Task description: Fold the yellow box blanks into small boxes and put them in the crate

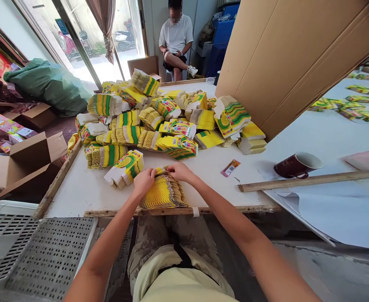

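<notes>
Between the left hand (144, 181) and right hand (180, 172), both pinching its far edge, lies a yellow carton stack (164, 189).

Our white table (209, 191) bore a heap of yellow cartons (178, 144), a carton stack (163, 193) at its near edge, a small packet (231, 167) and, farther right, a mug (293, 166) near a wood strip (278, 184).

Fanned stack of yellow cartons (163, 193), at white table's (74, 191) near edge
</notes>
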A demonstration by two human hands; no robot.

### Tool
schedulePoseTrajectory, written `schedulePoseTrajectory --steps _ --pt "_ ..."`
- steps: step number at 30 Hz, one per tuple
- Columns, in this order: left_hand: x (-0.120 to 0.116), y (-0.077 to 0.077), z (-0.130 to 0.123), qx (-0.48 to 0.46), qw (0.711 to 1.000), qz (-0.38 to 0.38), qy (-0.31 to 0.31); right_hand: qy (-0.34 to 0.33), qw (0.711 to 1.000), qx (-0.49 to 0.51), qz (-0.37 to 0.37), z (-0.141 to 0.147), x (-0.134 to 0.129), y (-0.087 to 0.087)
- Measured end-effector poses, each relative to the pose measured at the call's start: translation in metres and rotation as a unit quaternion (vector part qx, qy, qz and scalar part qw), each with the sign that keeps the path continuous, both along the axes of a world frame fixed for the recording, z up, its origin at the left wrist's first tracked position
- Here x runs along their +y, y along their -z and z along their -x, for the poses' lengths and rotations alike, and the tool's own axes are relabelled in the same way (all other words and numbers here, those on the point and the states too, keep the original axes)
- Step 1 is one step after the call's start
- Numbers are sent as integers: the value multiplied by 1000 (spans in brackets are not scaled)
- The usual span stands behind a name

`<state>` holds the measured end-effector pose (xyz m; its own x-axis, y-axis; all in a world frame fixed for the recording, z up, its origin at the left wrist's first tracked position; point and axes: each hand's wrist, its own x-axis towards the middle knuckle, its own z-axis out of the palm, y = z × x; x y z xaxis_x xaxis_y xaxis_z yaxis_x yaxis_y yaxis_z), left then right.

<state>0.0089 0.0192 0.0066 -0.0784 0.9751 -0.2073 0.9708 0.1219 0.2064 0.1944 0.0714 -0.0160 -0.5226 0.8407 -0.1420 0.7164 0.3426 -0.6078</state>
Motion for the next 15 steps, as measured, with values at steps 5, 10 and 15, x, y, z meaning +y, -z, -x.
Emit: schedulePoseTrajectory --steps 5,10,15 --pt "7 -3 0 9 1000 15 -13 -119 990 12 74 -22 -1 -7" --pt "5 -3 -4 34 999 6 -19 -105 994 8 33 -23 -1 -7" --pt "2 -3 -6 49 999 4 -17 15 995 -7 -95 -7 -4 2"
